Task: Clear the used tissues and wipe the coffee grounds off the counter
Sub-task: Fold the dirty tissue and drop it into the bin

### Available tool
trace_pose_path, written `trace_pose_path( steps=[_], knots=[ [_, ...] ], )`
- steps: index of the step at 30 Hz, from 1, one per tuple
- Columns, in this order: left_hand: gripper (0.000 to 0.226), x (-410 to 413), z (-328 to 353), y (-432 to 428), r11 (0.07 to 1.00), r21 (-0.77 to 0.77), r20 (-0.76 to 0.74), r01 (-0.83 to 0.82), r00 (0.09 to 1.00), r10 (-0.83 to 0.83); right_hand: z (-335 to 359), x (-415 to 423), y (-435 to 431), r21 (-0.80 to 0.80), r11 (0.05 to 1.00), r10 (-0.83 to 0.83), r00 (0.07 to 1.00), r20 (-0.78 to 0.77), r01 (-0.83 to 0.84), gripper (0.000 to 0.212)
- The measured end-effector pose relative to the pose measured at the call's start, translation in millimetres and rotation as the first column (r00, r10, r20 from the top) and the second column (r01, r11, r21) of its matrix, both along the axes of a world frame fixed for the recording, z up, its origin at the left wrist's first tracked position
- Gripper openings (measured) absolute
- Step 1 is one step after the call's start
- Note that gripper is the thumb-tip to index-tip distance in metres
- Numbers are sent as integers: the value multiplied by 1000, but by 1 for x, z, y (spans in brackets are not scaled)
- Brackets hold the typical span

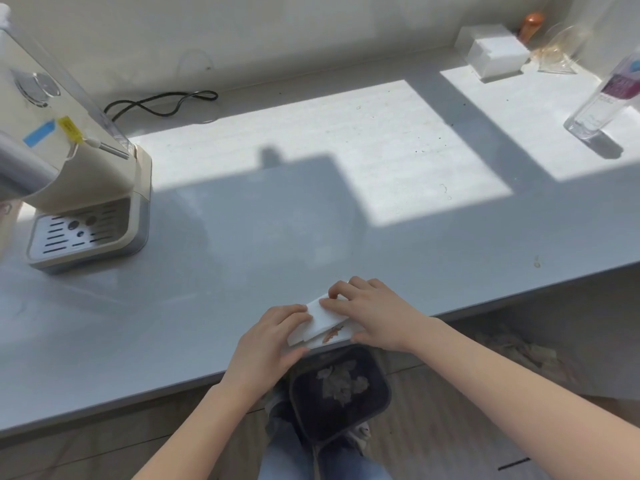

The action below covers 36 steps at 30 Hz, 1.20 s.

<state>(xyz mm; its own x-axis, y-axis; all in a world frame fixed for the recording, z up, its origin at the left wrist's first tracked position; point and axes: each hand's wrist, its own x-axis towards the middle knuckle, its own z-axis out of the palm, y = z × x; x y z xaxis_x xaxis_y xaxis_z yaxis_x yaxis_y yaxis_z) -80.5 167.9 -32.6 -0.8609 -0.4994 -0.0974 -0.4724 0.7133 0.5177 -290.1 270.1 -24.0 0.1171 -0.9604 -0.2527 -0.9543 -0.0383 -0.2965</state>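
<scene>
A folded white tissue [323, 323] lies at the front edge of the grey counter [242, 258], with a brown streak of coffee grounds [331, 335] on its near side. My left hand [273, 336] grips its left end. My right hand [372, 311] presses flat on its right part, fingers spread over the top. Directly below the counter edge stands a dark bin [341, 393] holding crumpled used tissues [341, 381].
A cream coffee machine [72, 174] with a drip tray stands at the left, its black cord [162, 102] behind it. At the back right are a white tissue box [495, 51], a glass vessel [559, 50] and a clear bottle [606, 98]. Small specks dot the sunlit counter.
</scene>
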Motion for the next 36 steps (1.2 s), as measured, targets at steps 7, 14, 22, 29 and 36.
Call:
trace_pose_path(
  steps=[7,14,22,29,36],
  knots=[
    [27,-7,2,-7,998,33,-18,-54,998,55,5,-2,-1,14,999,-35,998,52,34,50],
    [24,-13,6,-10,965,171,-75,-200,974,215,2,-1,-7,-94,989,-111,993,29,113,36],
    [26,-2,7,3,979,104,-107,-177,976,188,6,10,8,-169,968,-173,981,90,187,29],
    [16,5,-2,20,992,57,-106,-112,987,117,-1,20,25,-140,966,-200,972,124,217,32],
    [30,-7,-10,18,982,-170,-69,-80,995,69,-3,27,16,-135,932,-319,937,142,337,24]
  ],
)
